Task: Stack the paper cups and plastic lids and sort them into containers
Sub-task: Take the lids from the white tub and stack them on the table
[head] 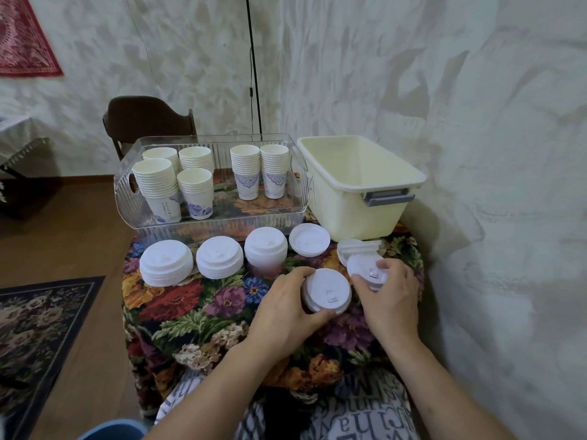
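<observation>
My left hand (286, 309) grips a short stack of white plastic lids (327, 290) on the floral tablecloth, fingers curled round its left and near rim. Just to the right, my right hand (389, 293) holds another small stack of lids (365, 269) by its edge. Several more lid stacks (219, 257) stand in a row in front of a clear container (139, 214). That container holds several stacks of paper cups (158, 185). A cream plastic bin (359, 182) stands at the back right with nothing visible inside.
The small table (190, 315) has a floral cloth and ends close by on every side. A wall runs along the right. A dark chair (143, 119) stands behind the clear container. A loose lid (357, 247) lies tilted by the bin's front.
</observation>
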